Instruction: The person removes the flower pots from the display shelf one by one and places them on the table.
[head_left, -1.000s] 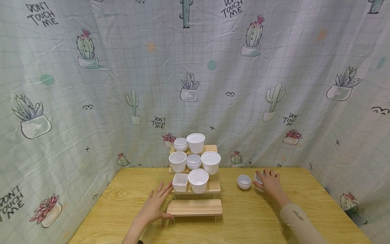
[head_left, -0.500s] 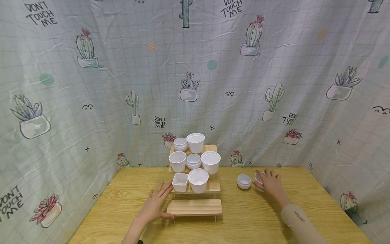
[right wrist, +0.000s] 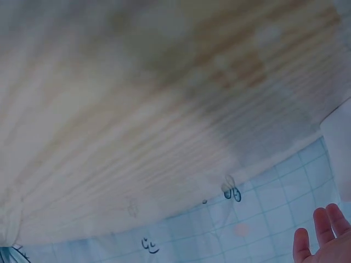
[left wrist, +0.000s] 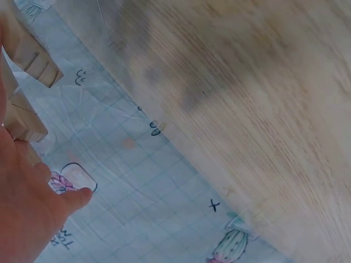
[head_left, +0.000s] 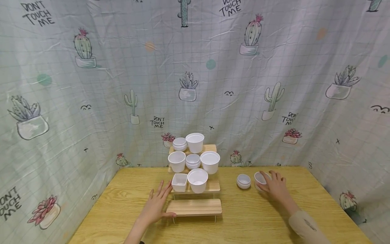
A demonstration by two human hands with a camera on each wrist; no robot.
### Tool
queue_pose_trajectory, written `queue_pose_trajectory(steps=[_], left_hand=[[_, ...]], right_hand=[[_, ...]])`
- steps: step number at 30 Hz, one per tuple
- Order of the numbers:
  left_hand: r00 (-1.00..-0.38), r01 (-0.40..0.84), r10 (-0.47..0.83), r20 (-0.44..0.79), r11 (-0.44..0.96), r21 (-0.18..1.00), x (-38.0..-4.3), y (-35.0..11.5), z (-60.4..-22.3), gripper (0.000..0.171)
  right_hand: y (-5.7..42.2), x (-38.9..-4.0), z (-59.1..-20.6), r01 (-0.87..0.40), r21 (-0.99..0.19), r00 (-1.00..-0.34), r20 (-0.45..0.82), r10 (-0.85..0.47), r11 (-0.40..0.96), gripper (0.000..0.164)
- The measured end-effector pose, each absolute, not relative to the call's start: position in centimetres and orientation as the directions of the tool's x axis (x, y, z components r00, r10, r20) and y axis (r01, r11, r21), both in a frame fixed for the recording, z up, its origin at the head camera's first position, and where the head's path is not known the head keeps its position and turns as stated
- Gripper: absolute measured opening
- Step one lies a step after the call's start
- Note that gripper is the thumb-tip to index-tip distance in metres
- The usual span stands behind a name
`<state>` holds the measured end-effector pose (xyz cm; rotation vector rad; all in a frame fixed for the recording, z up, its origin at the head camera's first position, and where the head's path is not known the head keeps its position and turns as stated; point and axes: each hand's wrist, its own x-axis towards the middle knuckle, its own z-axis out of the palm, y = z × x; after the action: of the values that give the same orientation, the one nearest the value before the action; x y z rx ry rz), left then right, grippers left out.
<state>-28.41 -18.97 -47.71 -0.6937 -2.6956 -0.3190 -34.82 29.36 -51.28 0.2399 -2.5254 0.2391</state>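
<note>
1. The right hand (head_left: 278, 188) has shifted slightly to its right over the last 0.5 s, and more of the white pot (head_left: 259, 177) beneath it now shows, rim included.
2. That pot stands on the wooden table (head_left: 243, 217), right of the tiered stand (head_left: 195, 206); its place looks much the same as before, so the change seems to be in the hand rather than the pot.
3. The right thumb and index finger lie at the pot's rim. I cannot tell whether they pinch it or merely touch; the right wrist view shows 3 other fingers, loosely extended.
4. The left hand (head_left: 154, 205) keeps its place, fingers spread and holding nothing, at the stand's left side: fingertips near the square pot (head_left: 179, 182), thumb at the lowest shelf's end.
5. The stand's 7 white pots keep their layout: 2 on top, 3 below, then 2. The work in hand therefore centres on the right side.
6. A small round pot (head_left: 243, 182) stands just left of the handled pot, apart from it.
</note>
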Motion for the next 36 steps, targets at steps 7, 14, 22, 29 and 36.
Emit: queue_pose_trajectory(steps=[7, 14, 22, 29, 36], left_hand=[[-0.846, 0.484, 0.407, 0.343, 0.857, 0.177, -28.3, -18.9, -47.6, 0.106], [-0.851, 0.477, 0.405, 0.334, 0.861, 0.173, -28.3, -18.7, -47.5, 0.11], [-0.858, 0.474, 0.407, 0.313, 0.863, 0.176, -28.4, -18.7, -47.7, 0.11], [-0.866, 0.462, 0.398, 0.303, 0.869, 0.178, -28.4, -18.8, -47.8, 0.11], [-0.865, 0.459, 0.393, 0.311, 0.871, 0.175, -28.4, -18.7, -47.6, 0.109]], right_hand=[[29.8, -33.9, -51.5, -0.254, -0.09, -0.781, 0.607, -0.149, 0.963, 0.053], [29.9, -33.1, -51.5, -0.26, -0.067, -0.794, 0.582, -0.174, 0.963, 0.054], [29.5, -32.5, -51.2, -0.305, -0.011, -0.746, 0.625, -0.231, 0.952, 0.056], [29.0, -31.9, -50.8, -0.342, 0.028, -0.696, 0.664, -0.273, 0.939, 0.055], [28.2, -31.4, -50.3, -0.375, 0.031, -0.674, 0.677, -0.296, 0.927, 0.056]])
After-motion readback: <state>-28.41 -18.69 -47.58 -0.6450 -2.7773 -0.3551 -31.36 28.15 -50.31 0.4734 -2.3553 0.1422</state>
